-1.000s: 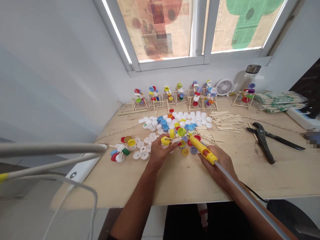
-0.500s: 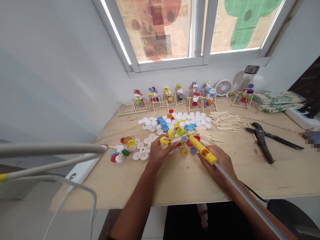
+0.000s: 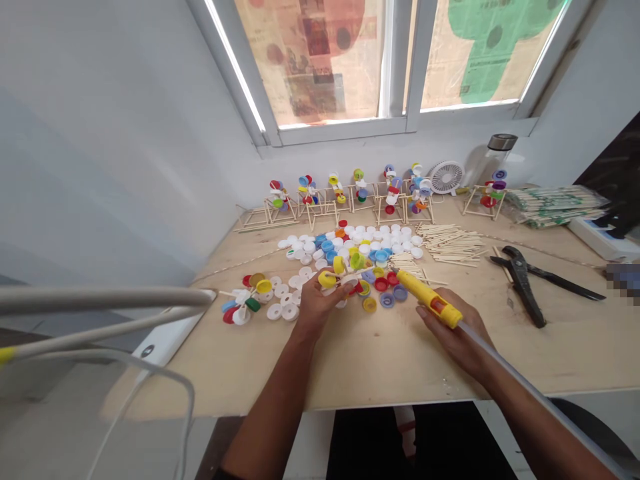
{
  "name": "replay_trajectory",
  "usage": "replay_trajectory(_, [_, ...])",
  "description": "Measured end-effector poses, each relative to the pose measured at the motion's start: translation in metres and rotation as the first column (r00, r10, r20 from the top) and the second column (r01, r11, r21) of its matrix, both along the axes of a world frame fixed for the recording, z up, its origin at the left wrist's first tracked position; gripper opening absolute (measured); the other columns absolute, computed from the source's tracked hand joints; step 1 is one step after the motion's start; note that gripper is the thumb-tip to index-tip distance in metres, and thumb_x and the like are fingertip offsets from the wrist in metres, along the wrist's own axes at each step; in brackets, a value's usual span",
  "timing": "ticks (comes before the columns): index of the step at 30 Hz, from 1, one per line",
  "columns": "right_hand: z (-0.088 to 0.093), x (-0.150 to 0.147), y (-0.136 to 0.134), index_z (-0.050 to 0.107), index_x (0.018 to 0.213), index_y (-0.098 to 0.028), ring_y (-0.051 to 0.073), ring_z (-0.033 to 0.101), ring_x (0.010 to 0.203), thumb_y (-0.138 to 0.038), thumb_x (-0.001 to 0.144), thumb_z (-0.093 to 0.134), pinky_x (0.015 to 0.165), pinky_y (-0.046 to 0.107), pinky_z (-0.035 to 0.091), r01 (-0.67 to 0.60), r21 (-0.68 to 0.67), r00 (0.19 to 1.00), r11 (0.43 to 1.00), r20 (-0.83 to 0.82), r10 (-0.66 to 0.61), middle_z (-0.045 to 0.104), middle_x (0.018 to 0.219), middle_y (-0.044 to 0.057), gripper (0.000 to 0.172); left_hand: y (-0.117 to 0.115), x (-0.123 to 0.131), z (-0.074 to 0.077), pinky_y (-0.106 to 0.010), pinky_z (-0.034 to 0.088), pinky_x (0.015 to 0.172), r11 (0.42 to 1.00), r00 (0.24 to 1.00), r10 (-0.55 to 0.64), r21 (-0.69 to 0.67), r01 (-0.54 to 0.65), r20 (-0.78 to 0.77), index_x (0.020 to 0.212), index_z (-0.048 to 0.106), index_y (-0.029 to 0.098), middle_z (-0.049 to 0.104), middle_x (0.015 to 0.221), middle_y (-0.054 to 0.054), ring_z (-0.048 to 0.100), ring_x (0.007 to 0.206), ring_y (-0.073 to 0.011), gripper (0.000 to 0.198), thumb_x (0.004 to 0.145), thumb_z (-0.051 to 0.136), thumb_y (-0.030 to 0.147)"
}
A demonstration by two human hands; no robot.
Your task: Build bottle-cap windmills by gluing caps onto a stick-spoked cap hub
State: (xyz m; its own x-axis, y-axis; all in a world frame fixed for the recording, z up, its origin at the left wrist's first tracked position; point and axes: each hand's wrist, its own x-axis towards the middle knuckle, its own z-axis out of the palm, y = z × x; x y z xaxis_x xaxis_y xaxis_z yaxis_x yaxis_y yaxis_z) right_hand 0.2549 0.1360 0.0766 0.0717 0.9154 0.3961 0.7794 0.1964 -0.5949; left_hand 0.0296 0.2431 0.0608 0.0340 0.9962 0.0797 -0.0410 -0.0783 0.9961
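Note:
My left hand [image 3: 320,300] is closed on a small bottle-cap wheel [image 3: 329,279] made of yellow, green and white caps with thin sticks. In my right hand [image 3: 457,333] sits a yellow hot glue gun [image 3: 427,298], a long clear glue stick [image 3: 520,383] running out of its back end. The gun's nozzle points toward the wheel, with a gap between them. Loose red, yellow and purple caps [image 3: 387,301] lie on the table just below the nozzle. White caps with holes [image 3: 289,311] lie left of my left hand. Part of the wheel is hidden by my fingers.
Finished cap wheels on stick frames [image 3: 392,200] line the wall. A pile of white and blue caps [image 3: 360,240] and cut sticks [image 3: 453,243] fill the table's middle. Black-handled cutters [image 3: 525,287] lie right; another cap wheel [image 3: 243,303] lies left. A small fan [image 3: 447,177] stands behind.
My right hand has drawn the glue gun away from the cap wheel, to the right. The left hand stays almost still with the wheel.

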Motion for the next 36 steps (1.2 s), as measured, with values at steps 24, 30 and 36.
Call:
replay_trajectory(24, [-0.029,0.224,-0.036,0.052,0.111,-0.015,0.03,0.048,0.109,-0.029,0.085,0.034,0.086,0.042,0.035,0.233,0.017,0.663,0.972,0.728,-0.172,0.06,0.116,0.016,0.035,0.008,-0.003,-0.003,-0.026,0.05,0.069,0.994,0.909,0.01,-0.099,0.035,0.417,0.079,0.068,0.014,0.068,0.076,-0.002,0.063,0.071,-0.0141,0.033,0.052,0.084,0.024])
replay_trajectory(30, [-0.04,0.249,-0.033,0.051,0.116,-0.018,0.029,0.048,0.113,-0.029,0.083,0.031,0.086,0.043,0.039,0.139,-0.016,0.655,0.99,0.752,-0.079,0.057,0.122,0.014,0.04,-0.008,-0.015,0.0,-0.026,0.05,0.071,0.995,0.884,0.039,-0.098,0.008,0.466,0.078,0.068,0.015,0.068,0.076,-0.001,0.064,0.071,-0.0132,0.032,0.052,0.084,0.025])
replay_trajectory(36, [-0.017,0.245,-0.039,0.052,0.119,-0.021,0.033,0.051,0.106,-0.037,0.076,0.042,0.084,0.047,0.04,0.152,0.05,0.65,0.987,0.747,-0.138,0.057,0.122,0.016,0.047,-0.014,-0.027,-0.011,-0.027,0.051,0.073,0.994,0.869,0.074,-0.104,-0.026,0.49,0.078,0.069,0.015,0.068,0.074,-0.001,0.064,0.072,-0.0136,0.031,0.053,0.084,0.025])
